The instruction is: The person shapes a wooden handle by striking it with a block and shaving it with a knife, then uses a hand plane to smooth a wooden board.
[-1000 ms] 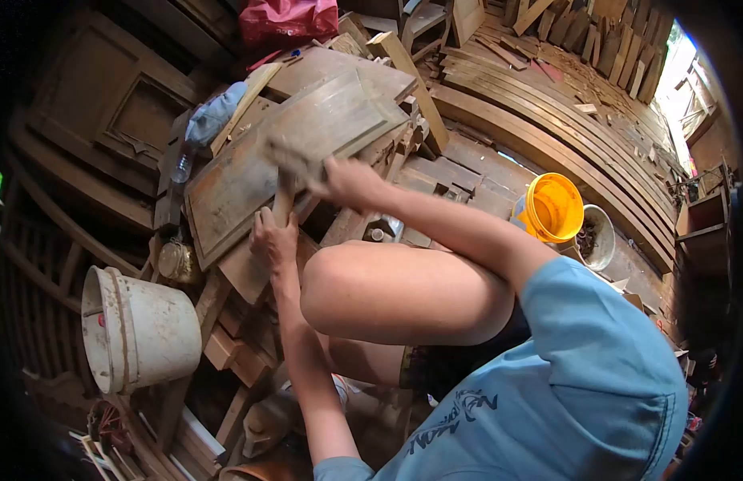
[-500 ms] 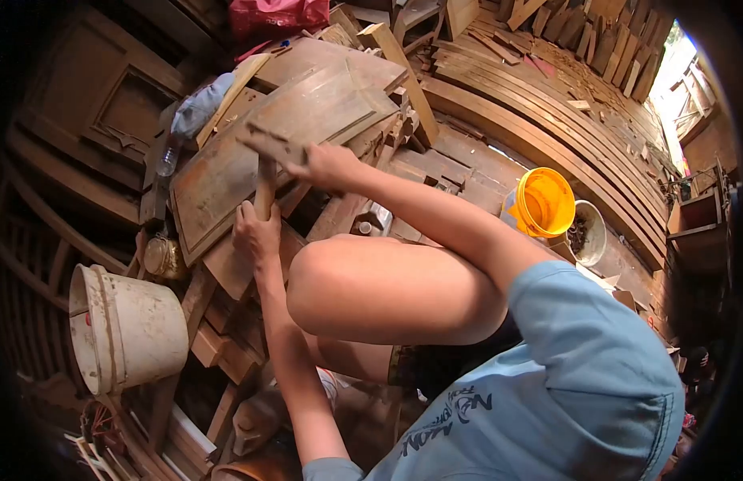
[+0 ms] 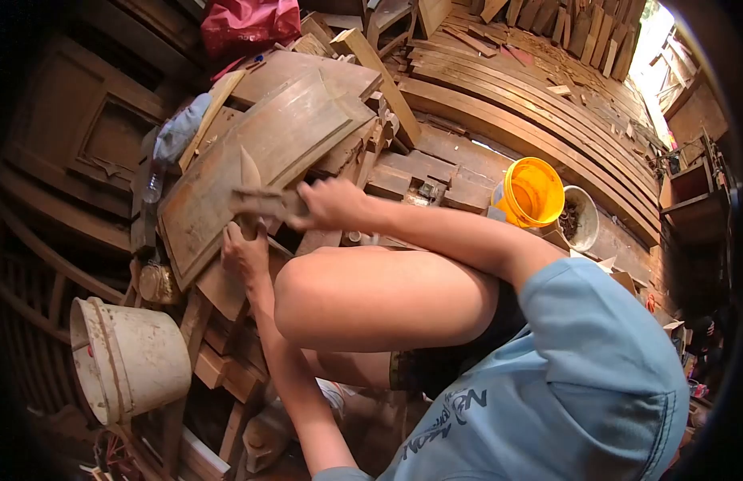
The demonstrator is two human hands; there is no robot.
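Observation:
My left hand [image 3: 244, 252] is closed around the lower end of a narrow piece of wood [image 3: 249, 170], whose pointed upper tip rises over a panelled wooden board [image 3: 219, 180]. In my right hand [image 3: 331, 204] is a brown bar-like tool [image 3: 263, 203], blurred by motion; its exact kind I cannot tell. It lies across the narrow wood, just above my left fingers, and hides the middle of that piece. My bent knee [image 3: 299, 297] is right below both hands.
A dirty white bucket [image 3: 143, 353] lies tilted at left, with a lidded jar [image 3: 157, 282] nearby. Right of my forearm stand a yellow bucket [image 3: 508, 196] and a pale bucket [image 3: 592, 220] of small dark pieces. Long planks [image 3: 524, 132] lie behind; a red bag [image 3: 247, 28] rests at the top.
My right hand and the tool have moved down, from the upper end of the narrow wood to close above my left hand. The camera view has shifted slightly.

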